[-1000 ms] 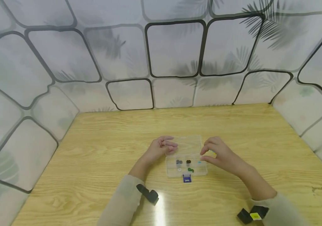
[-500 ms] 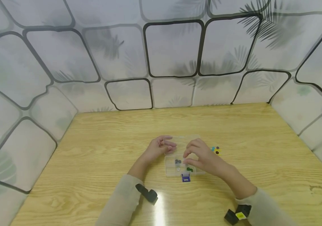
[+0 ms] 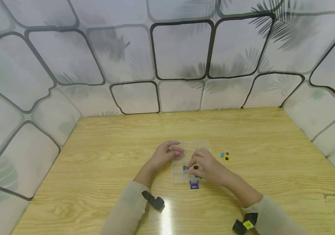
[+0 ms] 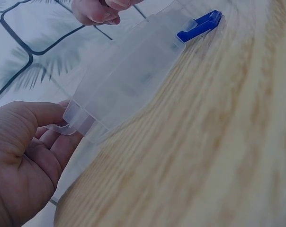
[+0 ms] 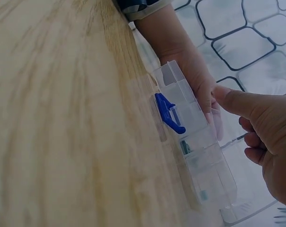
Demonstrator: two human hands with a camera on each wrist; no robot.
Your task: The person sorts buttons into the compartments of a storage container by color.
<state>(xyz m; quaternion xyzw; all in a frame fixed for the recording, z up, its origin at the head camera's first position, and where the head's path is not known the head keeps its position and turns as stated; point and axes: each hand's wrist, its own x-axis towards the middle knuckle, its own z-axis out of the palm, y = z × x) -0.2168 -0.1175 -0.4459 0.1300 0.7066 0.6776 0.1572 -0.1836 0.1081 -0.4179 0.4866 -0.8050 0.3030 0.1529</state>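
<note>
A clear plastic compartment box (image 3: 177,179) lies with its lid (image 3: 197,147) tipped back and its blue latch (image 3: 194,186) facing the person. My left hand (image 3: 163,156) grips its back left corner, the thumb (image 4: 50,112) on the edge and fingers behind the lid. Dark grey buttons (image 3: 185,167) and black buttons (image 3: 196,167) show in two back compartments. Above them hovers my right hand (image 3: 208,165), index finger and thumb curved toward each other over the grey ones; whether a small button is between them I cannot tell. It hides the box's right side.
A little group of blue, yellow and dark buttons (image 3: 225,156) lies right of the box on the wooden table (image 3: 97,163). A patterned fabric wall (image 3: 182,52) rises behind the table and along both sides. Each wrist wears a black camera mount (image 3: 155,201).
My right hand has moved left from the box's right end to above the grey and black compartments, uncovering the loose buttons. My left hand keeps its grip on the corner.
</note>
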